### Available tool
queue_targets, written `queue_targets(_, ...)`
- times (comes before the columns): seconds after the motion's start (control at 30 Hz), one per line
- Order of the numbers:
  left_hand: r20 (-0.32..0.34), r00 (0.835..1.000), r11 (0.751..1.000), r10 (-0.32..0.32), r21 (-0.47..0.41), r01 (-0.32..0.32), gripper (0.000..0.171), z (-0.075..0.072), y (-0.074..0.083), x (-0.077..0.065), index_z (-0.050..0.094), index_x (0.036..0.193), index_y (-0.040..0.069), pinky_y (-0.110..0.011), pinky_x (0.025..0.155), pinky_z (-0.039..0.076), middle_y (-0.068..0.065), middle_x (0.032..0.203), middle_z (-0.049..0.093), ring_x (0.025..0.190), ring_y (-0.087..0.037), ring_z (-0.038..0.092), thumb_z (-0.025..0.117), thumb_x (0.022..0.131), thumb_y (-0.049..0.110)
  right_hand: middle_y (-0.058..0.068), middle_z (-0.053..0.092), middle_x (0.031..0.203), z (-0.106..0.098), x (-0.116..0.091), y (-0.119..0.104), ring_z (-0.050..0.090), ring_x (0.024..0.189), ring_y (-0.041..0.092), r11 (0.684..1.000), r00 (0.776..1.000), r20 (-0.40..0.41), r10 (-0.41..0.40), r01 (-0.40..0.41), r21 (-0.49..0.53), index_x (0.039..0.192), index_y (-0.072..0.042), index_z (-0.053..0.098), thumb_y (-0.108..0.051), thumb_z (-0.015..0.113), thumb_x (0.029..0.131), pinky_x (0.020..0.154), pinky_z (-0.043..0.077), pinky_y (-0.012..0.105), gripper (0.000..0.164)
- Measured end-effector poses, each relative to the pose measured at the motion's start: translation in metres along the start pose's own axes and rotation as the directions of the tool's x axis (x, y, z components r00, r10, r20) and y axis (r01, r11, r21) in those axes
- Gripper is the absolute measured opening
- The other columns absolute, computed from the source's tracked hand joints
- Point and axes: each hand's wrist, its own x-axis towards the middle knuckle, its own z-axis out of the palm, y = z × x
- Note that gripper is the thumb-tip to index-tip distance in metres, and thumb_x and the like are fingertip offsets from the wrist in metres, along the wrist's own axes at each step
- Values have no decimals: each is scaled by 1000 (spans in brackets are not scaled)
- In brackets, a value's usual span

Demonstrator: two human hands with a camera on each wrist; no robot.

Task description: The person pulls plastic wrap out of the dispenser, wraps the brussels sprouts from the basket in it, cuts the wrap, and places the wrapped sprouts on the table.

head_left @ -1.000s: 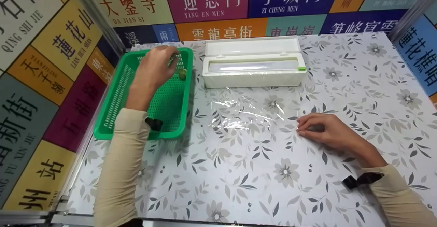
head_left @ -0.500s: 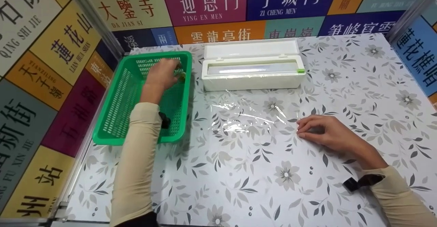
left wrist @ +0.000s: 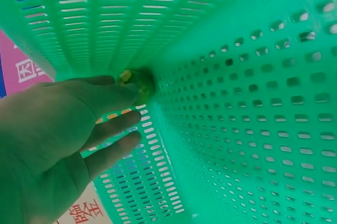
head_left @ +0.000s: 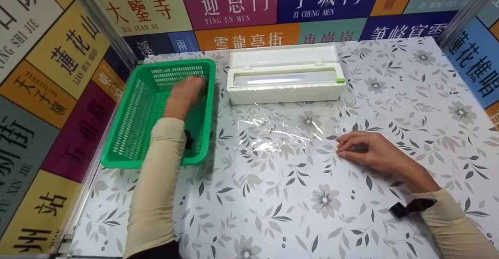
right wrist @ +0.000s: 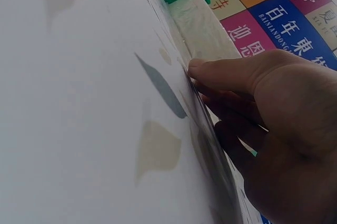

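Inside the green plastic basket, my left hand reaches to the right side, blurred in the head view. In the left wrist view my thumb overlaps a small green vegetable piece with a yellowish end, lying against the basket wall; I cannot tell whether my fingers close round it. Other fingers extend below it. My right hand pinches the edge of clear cling film between thumb and fingers. That film spreads over the tabletop from the white dispenser box.
The dispenser's lid stands raised at the back, and a small green slider sits at its right end. A flower-patterned cloth covers the table. Colourful sign panels rise behind and along the left.
My left hand has come down into the basket and toward the green piece, which now shows less in the head view. The right hand keeps its place at the film's edge.
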Motion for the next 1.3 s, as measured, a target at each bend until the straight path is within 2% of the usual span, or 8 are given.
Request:
queue_targets(0.2, 1, 1000, 1000, -11, 29, 11, 19, 2, 0, 3, 68, 125, -1, -64, 100, 58, -25, 139, 63, 120, -45, 67, 58, 107, 0, -3, 79, 122, 0, 0, 1, 65, 123, -2, 1000, 1000, 2, -2, 2, -5, 99, -27, 85, -15, 86, 93, 111, 39, 5, 14)
queue_targets(0.37, 15, 1000, 999, -18, 40, 18, 21, 3, 1, 7, 67, 126, -2, -66, 100, 57, -26, 145, 59, 122, -47, 66, 55, 109, 0, -2, 79, 119, 0, 1, 2, 65, 122, -2, 1000, 1000, 2, -3, 3, 5, 99, -25, 85, -12, 87, 92, 110, 41, 6, 15)
queue_targets(0.63, 34, 999, 999, -18, 36, 17, 21, 5, 1, 10, 57, 130, 2, -67, 96, 58, -31, 128, 66, 122, -48, 67, 55, 109, 3, -4, 79, 121, -1, 0, 2, 65, 123, -4, 1000, 1000, 4, 0, 0, -13, 100, -26, 85, -14, 87, 93, 111, 39, 5, 14)
queue_targets(0.73, 41, 999, 999, -20, 33, 19, 21, 5, 1, 10, 55, 131, 2, -67, 97, 57, -31, 127, 66, 122, -48, 66, 54, 110, 4, -4, 79, 120, -2, 1, 3, 65, 123, -3, 1000, 1000, 3, -9, 9, -17, 100, -27, 85, -14, 87, 92, 111, 40, 5, 15)
queue_targets(1.03, 15, 1000, 999, -14, -40, 14, 46, 0, 1, 9, 43, 154, -3, -68, 106, 53, -39, 141, 56, 132, -54, 59, 50, 109, -6, -4, 79, 121, -3, 1, 3, 64, 124, -4, 1000, 1000, 7, -17, 17, -25, 101, -26, 85, -13, 87, 92, 113, 37, 5, 17)
queue_targets(1.13, 14, 1000, 999, -15, -42, 15, 49, -3, 2, 6, 41, 156, -4, -67, 111, 51, -40, 146, 53, 137, -54, 56, 50, 108, -8, -4, 79, 122, -3, 1, 2, 63, 125, -4, 1000, 1000, 10, -15, 15, -19, 102, -27, 85, -14, 86, 93, 114, 36, 4, 16)
queue_targets(1.3, -10, 1000, 999, -16, -43, 16, 51, -7, 5, 1, 41, 156, -4, -67, 111, 52, -36, 150, 50, 134, -53, 58, 54, 107, -4, -3, 79, 120, -1, 0, 2, 66, 122, -1, 1000, 1000, 2, -23, 23, -1, 100, -26, 85, -14, 86, 93, 111, 39, 5, 13)
